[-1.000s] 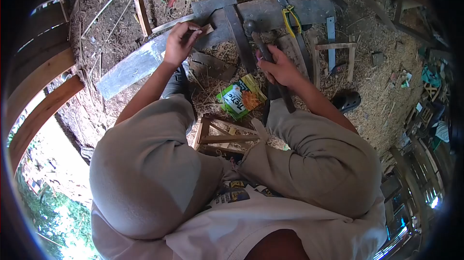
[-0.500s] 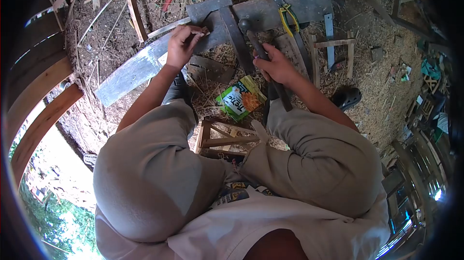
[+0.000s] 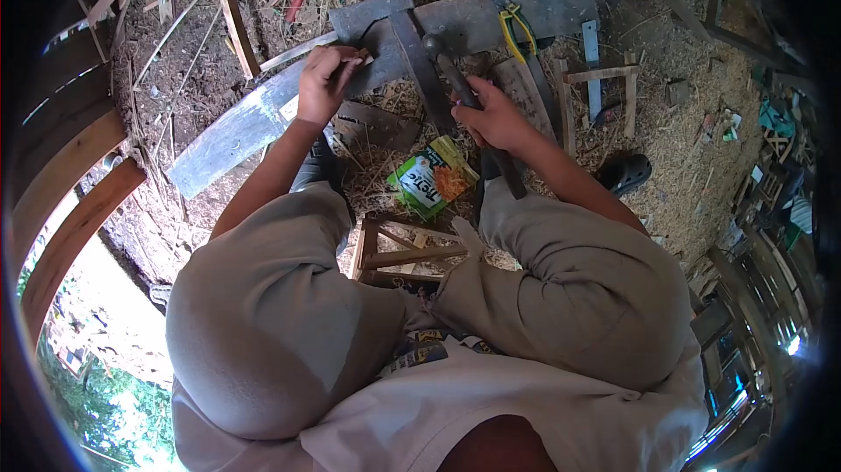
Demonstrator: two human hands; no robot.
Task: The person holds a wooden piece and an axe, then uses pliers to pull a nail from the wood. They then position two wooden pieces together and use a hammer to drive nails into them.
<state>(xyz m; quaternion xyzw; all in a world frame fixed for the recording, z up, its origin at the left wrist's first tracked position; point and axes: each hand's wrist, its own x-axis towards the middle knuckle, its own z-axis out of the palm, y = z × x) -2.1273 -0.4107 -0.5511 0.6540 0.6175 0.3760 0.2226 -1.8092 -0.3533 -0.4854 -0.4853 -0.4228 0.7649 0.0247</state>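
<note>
My left hand (image 3: 322,86) is closed, thumb and fingers pinching a small brown piece (image 3: 364,56) whose kind I cannot make out. It is over the long grey board (image 3: 232,134) on the ground. My right hand (image 3: 498,117) wraps around the dark handle of a hammer (image 3: 455,78), its rounded head up and away from me, its handle end near my right knee. Between the hands, a dark flat bar (image 3: 420,69) meets a dark block (image 3: 372,14) across the board. Pliers with yellow-and-black handles (image 3: 515,29) rest on the board's right part.
A green snack packet (image 3: 431,178) lies between my feet, above a small wooden frame (image 3: 412,257). To the right are a metal ruler-like strip (image 3: 592,73), another wooden frame (image 3: 603,76) and a black clog (image 3: 624,174). Wood strips and shavings cover the ground.
The view has shifted slightly, so most things sit a little further left. Both hands keep their holds; the hammer and small brown piece have barely moved relative to the board.
</note>
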